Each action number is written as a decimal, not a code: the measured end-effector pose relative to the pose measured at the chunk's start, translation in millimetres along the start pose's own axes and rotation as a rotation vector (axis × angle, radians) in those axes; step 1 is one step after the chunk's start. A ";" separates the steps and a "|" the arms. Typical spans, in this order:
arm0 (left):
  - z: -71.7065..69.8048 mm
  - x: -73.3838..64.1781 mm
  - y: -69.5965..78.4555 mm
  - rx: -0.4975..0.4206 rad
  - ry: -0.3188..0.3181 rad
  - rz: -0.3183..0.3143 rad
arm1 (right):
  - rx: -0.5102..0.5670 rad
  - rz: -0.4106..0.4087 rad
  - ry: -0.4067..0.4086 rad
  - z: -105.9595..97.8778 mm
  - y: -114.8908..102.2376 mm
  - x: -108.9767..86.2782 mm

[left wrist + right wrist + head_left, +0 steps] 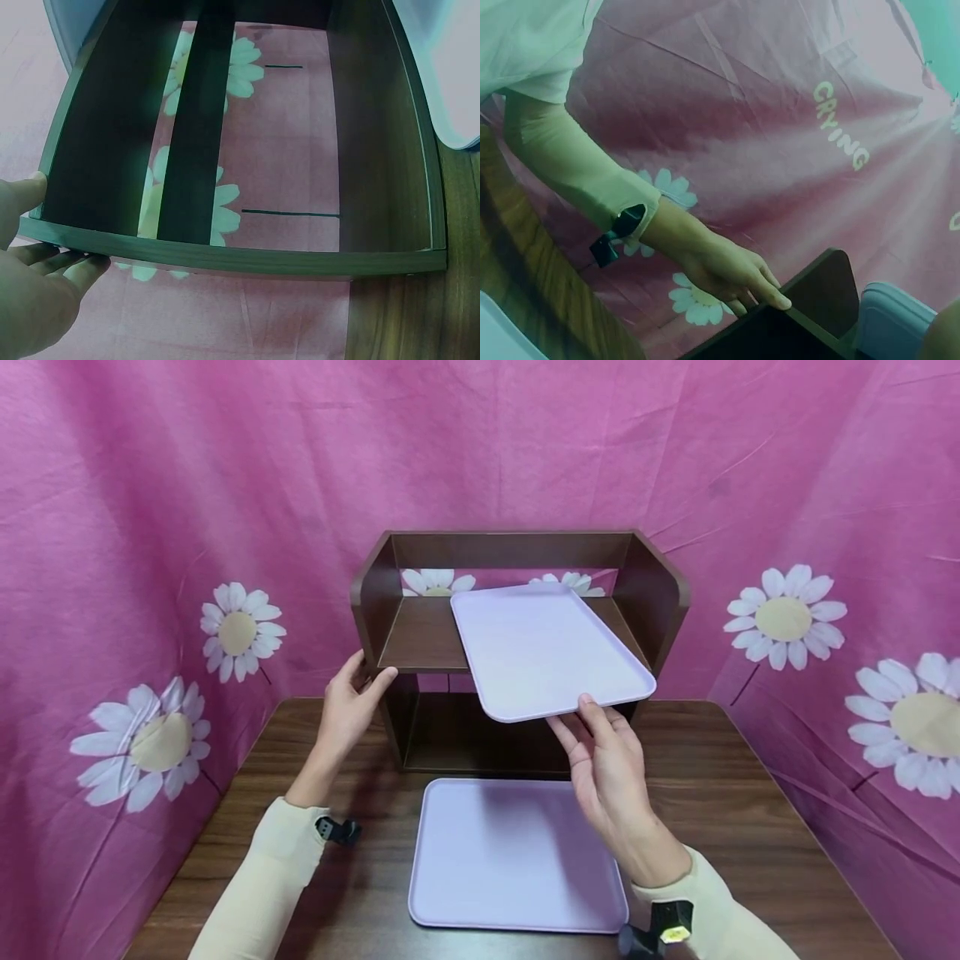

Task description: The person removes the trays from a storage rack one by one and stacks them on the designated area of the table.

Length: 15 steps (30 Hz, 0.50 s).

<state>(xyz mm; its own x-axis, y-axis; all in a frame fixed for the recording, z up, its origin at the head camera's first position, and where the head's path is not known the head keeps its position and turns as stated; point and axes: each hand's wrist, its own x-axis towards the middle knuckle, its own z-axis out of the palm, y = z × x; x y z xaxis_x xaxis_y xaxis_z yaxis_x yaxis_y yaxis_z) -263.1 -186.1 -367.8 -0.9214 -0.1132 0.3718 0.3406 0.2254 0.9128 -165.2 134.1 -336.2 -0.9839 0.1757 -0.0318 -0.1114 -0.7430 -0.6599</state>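
A dark brown two-level wooden shelf stands upright at the back of the table. My left hand grips its left side, thumb on the front edge of the upper board; the left wrist view shows the fingers against the outside of the side panel. A light purple rectangular tray is held by my right hand, thumb on top of the near rim and fingers underneath. The tray's far part is over the upper board, its near end tilted out past the front. Contact with the board cannot be told.
A second light purple tray lies flat on the wooden table in front of the shelf. Pink curtains with white daisies hang behind and on both sides. The shelf's lower level is partly behind the raised tray.
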 end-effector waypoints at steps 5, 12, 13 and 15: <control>0.4 0.2 -0.4 0.000 0.002 0.006 | 0.001 -0.064 0.065 -3.0 -4.8 2.7; 1.0 0.3 -0.6 -0.004 0.005 0.008 | -0.022 -0.061 0.071 -10.4 -9.0 4.1; 1.2 0.3 -0.5 -0.004 0.005 0.008 | -0.019 -0.057 0.070 -11.3 -9.4 4.7; 1.3 0.5 -0.6 -0.002 0.007 0.012 | -0.026 -0.055 0.063 -13.0 -10.0 6.2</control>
<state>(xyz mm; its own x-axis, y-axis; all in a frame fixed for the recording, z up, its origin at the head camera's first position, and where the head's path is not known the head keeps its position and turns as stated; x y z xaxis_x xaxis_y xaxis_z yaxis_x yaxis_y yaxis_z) -264.0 -185.0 -368.4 -0.9161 -0.1172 0.3835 0.3517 0.2246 0.9088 -168.4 151.0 -339.6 -0.9656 0.2567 -0.0420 -0.1602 -0.7142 -0.6814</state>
